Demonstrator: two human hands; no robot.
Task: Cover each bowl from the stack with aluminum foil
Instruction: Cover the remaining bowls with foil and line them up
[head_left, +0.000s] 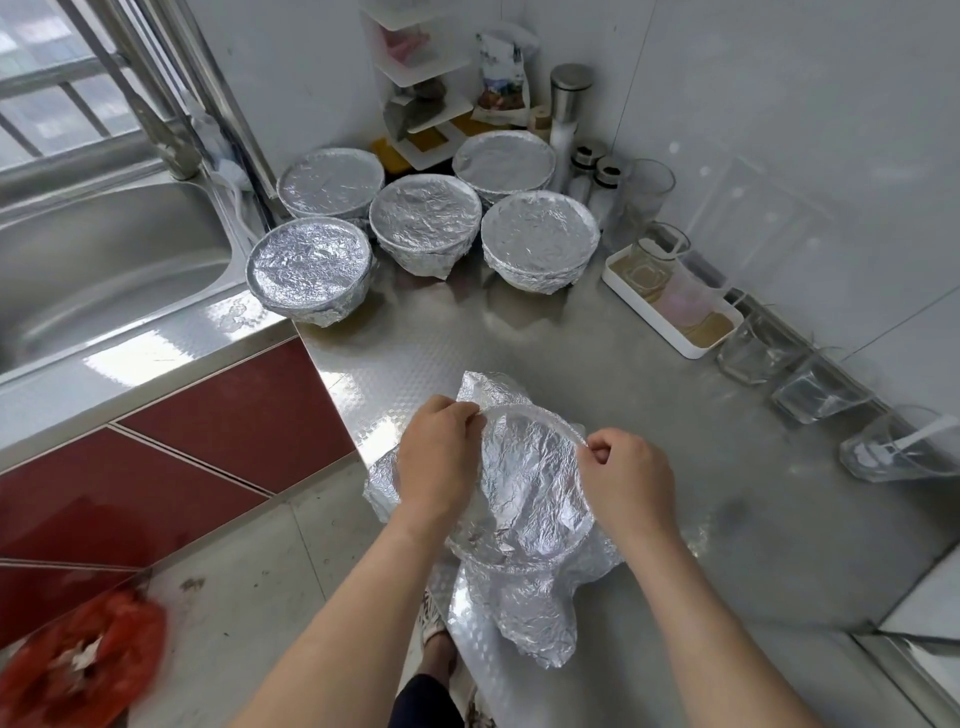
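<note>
A bowl draped in a crinkled sheet of aluminum foil (524, 483) stands near the front corner of the steel counter (649, 395). My left hand (439, 457) grips the foil over the bowl's left rim, fingers curled. My right hand (626, 478) pinches the foil at the right rim. Loose foil hangs down the bowl's front and sticks out behind it. Several foil-covered bowls (426, 213) stand in a group at the back of the counter.
A steel sink (104, 270) with a tap lies to the left. A white tray with glasses (670, 306) and several glass cups line the right wall. Jars and a small rack fill the back corner. A red bag (83, 660) lies on the floor.
</note>
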